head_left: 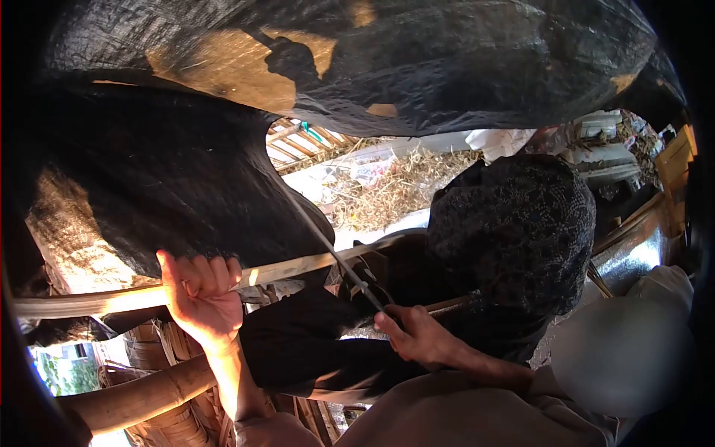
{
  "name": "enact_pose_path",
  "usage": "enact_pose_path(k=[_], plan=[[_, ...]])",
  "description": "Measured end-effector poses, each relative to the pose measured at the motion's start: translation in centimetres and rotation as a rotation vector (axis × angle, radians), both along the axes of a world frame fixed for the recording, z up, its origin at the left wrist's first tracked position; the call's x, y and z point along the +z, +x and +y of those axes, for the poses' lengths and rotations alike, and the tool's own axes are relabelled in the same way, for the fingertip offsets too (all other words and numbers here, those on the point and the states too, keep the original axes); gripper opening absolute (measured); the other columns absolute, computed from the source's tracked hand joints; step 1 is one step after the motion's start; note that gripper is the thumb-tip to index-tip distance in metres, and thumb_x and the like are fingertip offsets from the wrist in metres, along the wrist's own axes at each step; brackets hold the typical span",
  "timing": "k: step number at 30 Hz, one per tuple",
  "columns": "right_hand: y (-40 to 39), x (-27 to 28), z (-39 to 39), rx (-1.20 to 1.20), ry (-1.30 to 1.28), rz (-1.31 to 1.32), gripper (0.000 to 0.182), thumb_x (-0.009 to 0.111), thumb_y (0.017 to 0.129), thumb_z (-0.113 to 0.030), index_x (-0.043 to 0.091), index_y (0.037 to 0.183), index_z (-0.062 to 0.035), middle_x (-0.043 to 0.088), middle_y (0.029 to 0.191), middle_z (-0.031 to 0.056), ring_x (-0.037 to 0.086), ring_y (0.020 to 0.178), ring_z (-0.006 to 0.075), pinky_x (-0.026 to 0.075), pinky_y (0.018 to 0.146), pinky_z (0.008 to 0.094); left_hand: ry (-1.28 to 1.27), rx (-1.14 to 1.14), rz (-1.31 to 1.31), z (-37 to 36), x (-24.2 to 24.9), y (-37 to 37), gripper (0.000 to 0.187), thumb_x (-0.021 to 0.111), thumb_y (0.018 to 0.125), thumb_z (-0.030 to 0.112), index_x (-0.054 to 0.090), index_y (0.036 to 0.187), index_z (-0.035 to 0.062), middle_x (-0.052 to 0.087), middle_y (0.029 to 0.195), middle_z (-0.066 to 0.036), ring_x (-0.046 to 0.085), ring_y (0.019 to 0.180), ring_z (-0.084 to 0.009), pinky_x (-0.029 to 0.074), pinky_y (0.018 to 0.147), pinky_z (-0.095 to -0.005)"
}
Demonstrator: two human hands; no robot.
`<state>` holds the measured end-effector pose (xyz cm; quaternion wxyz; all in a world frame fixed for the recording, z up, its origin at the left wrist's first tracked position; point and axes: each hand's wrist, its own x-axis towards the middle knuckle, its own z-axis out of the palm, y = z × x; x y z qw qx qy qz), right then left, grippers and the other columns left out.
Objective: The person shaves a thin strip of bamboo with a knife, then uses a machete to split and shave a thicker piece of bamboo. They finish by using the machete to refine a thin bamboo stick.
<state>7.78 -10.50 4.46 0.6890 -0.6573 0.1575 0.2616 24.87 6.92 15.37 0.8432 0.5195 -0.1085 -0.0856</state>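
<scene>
A long pale bamboo strip (pixel 290 267) runs from the left edge of the view toward the centre. Around it my left hand (pixel 207 302) is closed, palm side facing me, with the fingers curled and the thumb raised. Lower right of the strip, my right hand (pixel 417 331) grips the dark handle of a long, narrow-bladed knife (pixel 316 229). Its blade slants up and left, crossing the strip in this view. Black cloth (pixel 298 346) lies below the strip between my hands.
Black sheeting (pixel 462 67) hangs overhead, with more sheeting (pixel 171 171) at the left. A rounded shape in dark patterned cloth (pixel 514 231) stands right of centre. Dry straw (pixel 402 186) lies beyond. A thick bamboo pole (pixel 149 395) and woven strips (pixel 145 350) are lower left.
</scene>
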Motion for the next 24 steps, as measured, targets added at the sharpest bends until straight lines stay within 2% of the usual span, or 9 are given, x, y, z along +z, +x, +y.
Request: enact_pose_path(k=[5, 8, 11, 13, 17, 19, 20, 22, 24], plan=[[0.9, 1.0, 0.9, 0.032, 0.135, -0.12, 0.051, 0.039, 0.092, -0.043, 0.055, 0.077, 0.003, 0.047, 0.047, 0.0124, 0.05, 0.044, 0.0232, 0.04, 0.048, 0.0354, 0.01, 0.027, 0.022, -0.7, -0.3, -1.4, 0.048, 0.036, 0.095, 0.035, 0.025, 0.054, 0.0133, 0.018, 0.047, 0.001, 0.014, 0.044, -0.0115, 0.024, 0.049, -0.0298], [1.2, 0.7, 1.4, 0.052, 0.088, -0.113, 0.05, 0.038, 0.093, -0.042, 0.055, 0.08, 0.0032, 0.047, 0.049, 0.0125, 0.049, 0.046, 0.0218, 0.04, 0.049, 0.0341, 0.024, -0.03, -0.058, -0.3, -0.8, -1.4, 0.048, 0.032, 0.096, 0.035, 0.024, 0.054, 0.0133, 0.018, 0.047, 0.001, 0.012, 0.044, -0.0114, 0.022, 0.048, -0.0297], [0.9, 1.1, 2.0, 0.043, 0.241, 0.003, 0.049, 0.039, 0.093, -0.041, 0.056, 0.081, 0.0031, 0.048, 0.049, 0.0112, 0.05, 0.046, 0.0202, 0.04, 0.048, 0.033, 0.01, -0.108, -0.08, -0.2, -0.6, -1.8, 0.048, 0.032, 0.096, 0.033, 0.022, 0.054, 0.0131, 0.016, 0.049, 0.001, 0.012, 0.046, -0.0117, 0.023, 0.049, -0.0295], [0.8, 0.1, 2.6, -0.029, 0.197, -0.169, 0.05, 0.039, 0.093, -0.041, 0.057, 0.081, 0.0043, 0.047, 0.048, 0.0089, 0.049, 0.044, 0.0174, 0.039, 0.047, 0.0306, 0.005, -0.116, -0.08, -0.2, -0.6, -1.9, 0.049, 0.032, 0.096, 0.034, 0.022, 0.054, 0.0132, 0.016, 0.049, 0.001, 0.012, 0.046, -0.0115, 0.023, 0.05, -0.0294], [-0.3, -6.5, 3.1, -0.159, 0.192, -0.155, 0.056, 0.036, 0.093, -0.045, 0.055, 0.071, 0.0026, 0.045, 0.046, 0.0062, 0.048, 0.04, 0.0155, 0.038, 0.043, 0.0296, 0.021, -0.025, -0.072, 0.6, -1.0, -1.7, 0.051, 0.03, 0.096, 0.039, 0.022, 0.052, 0.0144, 0.016, 0.048, 0.003, 0.011, 0.045, -0.0105, 0.021, 0.048, -0.0289], [-0.8, -9.8, 1.9, -0.18, 0.414, 0.389, 0.061, 0.032, 0.092, -0.05, 0.049, 0.061, -0.0004, 0.043, 0.044, 0.0053, 0.048, 0.037, 0.015, 0.039, 0.038, 0.0294, 0.004, -0.014, -0.054, 1.4, -1.4, -1.3, 0.051, 0.031, 0.096, 0.039, 0.021, 0.052, 0.0145, 0.015, 0.048, 0.003, 0.01, 0.045, -0.0105, 0.021, 0.048, -0.0288], [-0.9, -10.0, 2.0, -0.184, 0.418, 0.392, 0.061, 0.032, 0.092, -0.05, 0.049, 0.061, -0.0004, 0.043, 0.044, 0.0053, 0.048, 0.037, 0.015, 0.039, 0.038, 0.0294, -0.011, -0.005, -0.042, 1.7, -1.4, -1.1, 0.052, 0.031, 0.096, 0.039, 0.021, 0.051, 0.0145, 0.015, 0.047, 0.003, 0.01, 0.045, -0.0105, 0.02, 0.048, -0.0288], [-0.3, -9.0, 1.9, -0.16, 0.25, 0.346, 0.064, 0.029, 0.091, -0.054, 0.043, 0.055, -0.0033, 0.042, 0.042, 0.004, 0.047, 0.034, 0.015, 0.038, 0.035, 0.0296, -0.001, -0.038, -0.055, 1.6, -1.4, -0.9, 0.052, 0.032, 0.096, 0.039, 0.02, 0.051, 0.0147, 0.015, 0.048, 0.003, 0.01, 0.045, -0.0106, 0.02, 0.048, -0.0286], [0.2, -7.1, 2.3, -0.16, 0.251, 0.354, 0.064, 0.029, 0.09, -0.055, 0.045, 0.057, -0.003, 0.041, 0.042, 0.0035, 0.047, 0.034, 0.0145, 0.038, 0.034, 0.0291, -0.043, -0.084, -0.069, 1.7, -1.4, -0.5, 0.05, 0.034, 0.096, 0.034, 0.023, 0.051, 0.0137, 0.017, 0.048, 0.002, 0.012, 0.046, -0.0105, 0.019, 0.048, -0.0278]])
